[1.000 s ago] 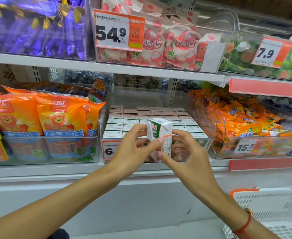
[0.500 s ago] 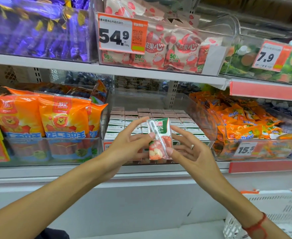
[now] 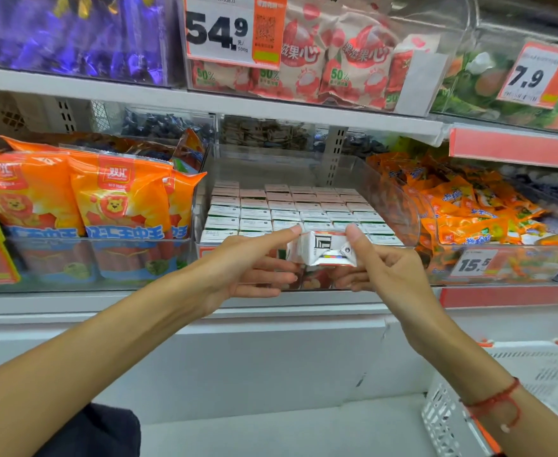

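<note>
A small white juice carton (image 3: 322, 250) is held between both hands in front of the middle shelf, tipped so its folded white end faces me. My left hand (image 3: 238, 268) pinches its left side with thumb on top and fingers below. My right hand (image 3: 383, 268) grips its right side, thumb up on the top edge and fingers curled under. Just behind it stands a clear bin (image 3: 399, 206) packed with several rows of the same cartons (image 3: 287, 209).
Orange sausage packs (image 3: 106, 199) fill the bin to the left, orange snack bags (image 3: 462, 209) the bin to the right. Price tags 54.9 (image 3: 218, 31), 7.9 (image 3: 528, 77) and 15.5 (image 3: 472, 263) hang on the shelves. A white basket (image 3: 452, 413) sits at lower right.
The carton has been turned from upright, showing its fruit picture, to tipped with its white end toward me. Both hands shifted their hold around it.
</note>
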Motion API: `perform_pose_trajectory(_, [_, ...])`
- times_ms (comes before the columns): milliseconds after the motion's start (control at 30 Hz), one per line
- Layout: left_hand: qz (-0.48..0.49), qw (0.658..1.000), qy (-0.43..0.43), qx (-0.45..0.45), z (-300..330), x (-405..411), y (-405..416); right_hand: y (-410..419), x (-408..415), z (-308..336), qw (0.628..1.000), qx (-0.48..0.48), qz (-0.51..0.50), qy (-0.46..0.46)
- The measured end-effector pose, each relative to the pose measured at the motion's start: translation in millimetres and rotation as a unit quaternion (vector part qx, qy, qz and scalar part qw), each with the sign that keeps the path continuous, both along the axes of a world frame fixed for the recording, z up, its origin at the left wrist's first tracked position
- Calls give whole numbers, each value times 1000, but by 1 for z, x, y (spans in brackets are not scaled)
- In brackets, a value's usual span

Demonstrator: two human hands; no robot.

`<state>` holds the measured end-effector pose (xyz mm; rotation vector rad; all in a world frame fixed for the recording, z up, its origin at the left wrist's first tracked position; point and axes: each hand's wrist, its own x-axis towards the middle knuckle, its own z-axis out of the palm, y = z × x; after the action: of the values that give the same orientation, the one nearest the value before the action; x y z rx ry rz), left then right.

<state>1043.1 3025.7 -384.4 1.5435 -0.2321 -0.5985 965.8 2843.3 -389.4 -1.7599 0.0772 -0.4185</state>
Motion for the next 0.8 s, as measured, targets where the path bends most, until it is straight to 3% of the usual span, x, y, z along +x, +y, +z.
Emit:
perform_pose_trajectory(133, [9, 1000, -4, 21, -1, -1, -1, -3, 0, -1, 999, 0, 4, 44])
perform_pose_trajectory(267, [19, 999, -44, -27, 1, -1, -4, -4, 1, -1, 995, 23, 75, 65])
perform_pose_trajectory(400, [47, 981, -166, -94, -2, -6, -7, 2, 0, -5, 996, 24, 88, 10])
perform_pose_trajectory(500, [52, 955, -272, -103, -6, -12, -11, 7, 0, -6, 997, 16, 56, -54])
perform_pose_trajectory(600, [45, 940, -323, -99, -7, -16, -14, 8, 4, -8, 997, 15, 23, -74])
perform_pose_trajectory(700, [68, 943, -322, -50, -5, -13, -15, 2, 8, -12, 987, -102, -60, -105])
perform_pose_trajectory(800, [29, 987, -150, -51, 4, -11, -14, -10, 8, -14, 909, -331, -121, -223])
